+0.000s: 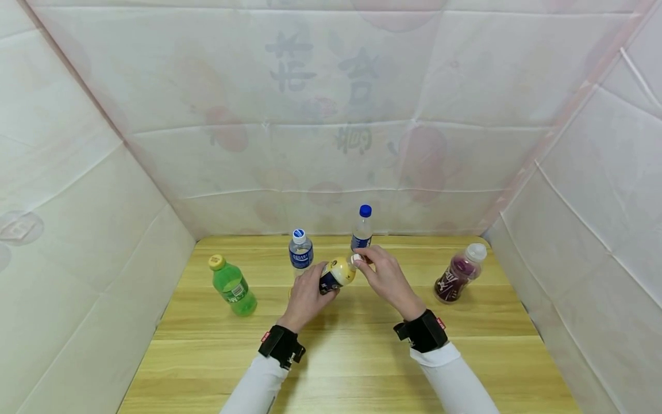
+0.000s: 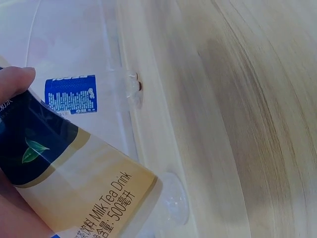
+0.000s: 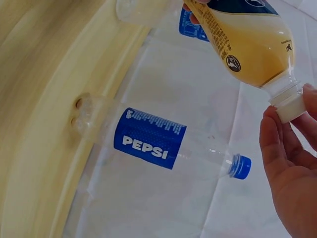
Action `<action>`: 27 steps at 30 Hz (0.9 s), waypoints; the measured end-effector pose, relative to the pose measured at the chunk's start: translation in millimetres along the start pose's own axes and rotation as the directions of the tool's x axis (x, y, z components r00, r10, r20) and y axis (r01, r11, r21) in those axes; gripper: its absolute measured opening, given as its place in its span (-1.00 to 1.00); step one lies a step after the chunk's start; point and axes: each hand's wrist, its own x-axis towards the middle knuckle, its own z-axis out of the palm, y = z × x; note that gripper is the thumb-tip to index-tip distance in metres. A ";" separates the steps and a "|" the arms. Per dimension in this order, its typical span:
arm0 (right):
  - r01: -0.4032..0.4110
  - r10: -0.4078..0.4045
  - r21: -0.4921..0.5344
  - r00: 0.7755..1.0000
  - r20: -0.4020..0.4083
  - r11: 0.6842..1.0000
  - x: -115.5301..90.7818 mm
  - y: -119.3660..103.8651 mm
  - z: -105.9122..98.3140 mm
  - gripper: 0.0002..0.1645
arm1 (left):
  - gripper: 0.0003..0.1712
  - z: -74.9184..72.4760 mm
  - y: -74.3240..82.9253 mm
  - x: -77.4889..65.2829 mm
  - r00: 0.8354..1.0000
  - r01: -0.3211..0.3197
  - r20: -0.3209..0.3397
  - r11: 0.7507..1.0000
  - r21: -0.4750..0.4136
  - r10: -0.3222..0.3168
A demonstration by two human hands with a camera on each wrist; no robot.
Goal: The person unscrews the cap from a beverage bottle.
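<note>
My left hand (image 1: 306,293) grips a milk tea bottle (image 1: 338,272) around its dark-labelled body, holding it tilted over the table with the neck toward the right. On that neck is a white cap (image 3: 291,105), which the thumb and fingers of my right hand (image 1: 387,277) pinch. Pale brown drink shows through the shoulder of the bottle in the right wrist view. The left wrist view shows the label's "Milk Tea Drink" print (image 2: 111,201) and part of my left thumb or finger (image 2: 17,82); the rest of that hand is mostly cut off.
Behind my hands stand a clear Pepsi bottle (image 3: 150,138) with a blue cap and a clear blue-labelled bottle (image 1: 301,253). A green bottle (image 1: 235,287) is at the left, a purple drink bottle (image 1: 456,277) at the right. Pale cloth walls (image 1: 331,161) border the wooden table (image 1: 351,368).
</note>
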 end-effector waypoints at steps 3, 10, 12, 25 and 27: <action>0.025 -0.025 0.009 1.000 0.002 1.000 0.2 -0.2 -1.2 -0.62 | -0.19 0.1 0.1 0.1 1.000 0.009 0.003 1.000 -0.014 -0.009; 0.068 -0.068 0.028 0.998 0.008 0.997 0.4 -0.6 -2.3 -0.63 | -0.18 -0.3 0.2 -0.4 1.000 0.013 -0.002 0.998 -0.064 -0.013; 0.077 -0.077 0.032 0.997 0.012 0.997 0.6 -0.1 -2.0 -0.63 | -0.18 -0.2 -0.2 -0.7 1.000 0.012 -0.003 0.997 -0.070 -0.012; -0.128 0.128 0.002 0.989 -0.077 0.992 0.6 -1.2 -1.4 -0.37 | -0.19 4.6 -2.3 0.8 1.000 -0.004 0.012 0.999 -0.054 0.005; -0.193 0.188 -0.034 0.976 -0.114 0.981 1.1 -3.0 -0.9 -0.39 | -0.19 5.4 -2.3 1.0 1.000 -0.015 0.007 0.999 -0.031 0.015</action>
